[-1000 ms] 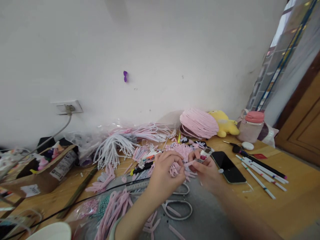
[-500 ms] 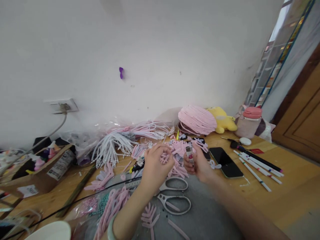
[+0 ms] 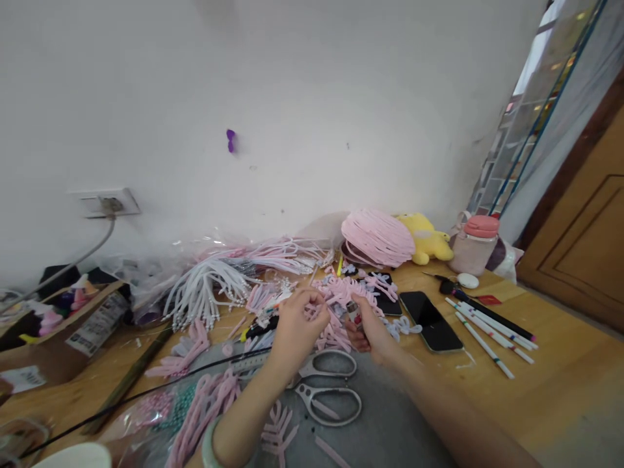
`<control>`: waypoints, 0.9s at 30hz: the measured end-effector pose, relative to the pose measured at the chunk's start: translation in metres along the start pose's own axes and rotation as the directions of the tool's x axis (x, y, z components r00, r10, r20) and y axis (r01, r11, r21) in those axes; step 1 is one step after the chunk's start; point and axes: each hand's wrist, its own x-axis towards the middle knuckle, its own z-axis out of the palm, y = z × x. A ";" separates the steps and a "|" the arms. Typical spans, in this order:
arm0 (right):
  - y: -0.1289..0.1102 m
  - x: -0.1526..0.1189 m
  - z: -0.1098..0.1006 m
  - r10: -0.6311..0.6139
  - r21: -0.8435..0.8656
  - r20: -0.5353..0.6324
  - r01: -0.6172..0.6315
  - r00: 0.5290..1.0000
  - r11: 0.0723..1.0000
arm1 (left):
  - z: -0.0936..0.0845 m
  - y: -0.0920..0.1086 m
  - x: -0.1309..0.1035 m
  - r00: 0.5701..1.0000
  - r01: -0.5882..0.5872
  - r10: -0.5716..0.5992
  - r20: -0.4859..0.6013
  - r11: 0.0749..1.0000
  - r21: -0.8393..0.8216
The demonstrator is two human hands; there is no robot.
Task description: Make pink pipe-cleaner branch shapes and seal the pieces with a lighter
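My left hand (image 3: 298, 325) is raised over the middle of the table, its thumb and forefinger pinched together. What sits between those fingertips is too small to make out. My right hand (image 3: 375, 331) is closed around a small lighter (image 3: 354, 314) with a red print, held upright a short way right of the left hand. Behind both hands lies a heap of pink pipe cleaner pieces (image 3: 341, 289). Below them, scissors (image 3: 331, 391) with pale handles lie on a grey mat (image 3: 380, 416), near a branched pink pipe cleaner piece (image 3: 279, 430).
White pipe cleaner bundles (image 3: 207, 289) lie at the back left, beyond a cardboard box (image 3: 68, 341). On the right are a phone (image 3: 431, 322), several striped sticks (image 3: 487, 335) and a pink-lidded jar (image 3: 475, 246). A yellow plush toy (image 3: 426, 240) sits by a pink coil (image 3: 377, 239).
The view has turned slightly right, so the scene sits further left. My right hand has come a little nearer my left hand, still holding the lighter; the left keeps its pinch.
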 end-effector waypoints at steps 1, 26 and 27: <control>0.000 0.001 -0.001 -0.001 -0.002 -0.007 0.001 1.000 1.000 | -0.001 0.001 0.000 1.000 -0.001 0.001 0.001 1.000 0.001; 0.006 0.009 -0.007 -0.011 0.001 -0.027 0.011 1.000 1.000 | -0.001 0.009 -0.003 0.999 0.045 -0.044 0.030 0.997 -0.058; 0.006 0.008 -0.006 -0.012 0.005 -0.023 0.012 1.000 1.000 | -0.001 0.010 -0.003 0.998 0.048 -0.046 0.037 0.997 -0.054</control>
